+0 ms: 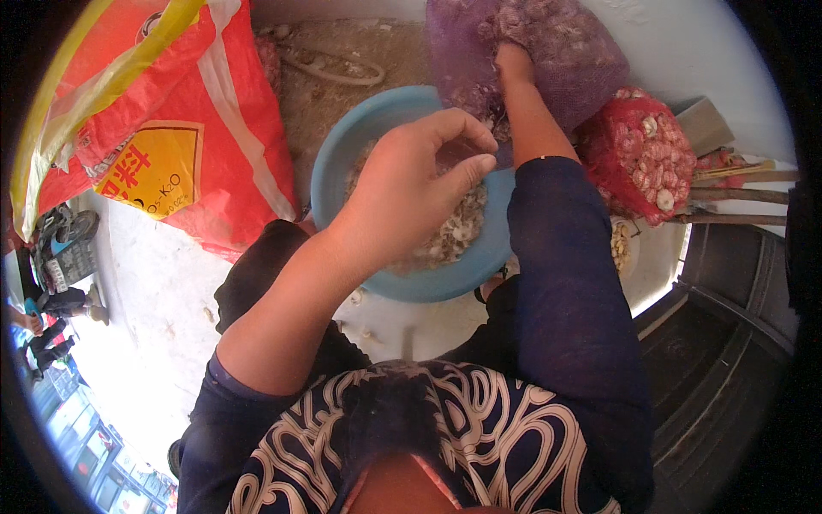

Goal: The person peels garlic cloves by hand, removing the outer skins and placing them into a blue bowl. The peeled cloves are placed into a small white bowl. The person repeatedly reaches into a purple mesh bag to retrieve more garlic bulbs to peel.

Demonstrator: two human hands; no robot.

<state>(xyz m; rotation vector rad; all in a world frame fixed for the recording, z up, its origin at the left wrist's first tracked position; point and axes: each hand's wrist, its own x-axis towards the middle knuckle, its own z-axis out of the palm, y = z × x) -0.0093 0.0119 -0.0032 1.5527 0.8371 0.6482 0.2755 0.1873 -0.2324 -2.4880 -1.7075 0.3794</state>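
My left hand (411, 173) hangs over a blue plastic basin (443, 286), thumb and fingers curled towards each other. The lower part of a purple mesh bag (459, 58) shows just beyond these fingertips; whether they pinch the mesh is unclear. My right hand (514, 61) reaches into the upper part of that bag, against garlic bulbs (546, 26), and its fingers are hidden. Inside the basin lie garlic pieces and dry skins (459, 234), partly covered by my left hand and forearm. The basin sits on the floor between my legs.
A large red woven sack (237, 128) with printing stands at the left. At the right are a red mesh bag of garlic (655, 154), wooden sticks (738, 194) and a pale container of cloves (620, 244). A parked motorcycle (64, 241) and people show at the far left.
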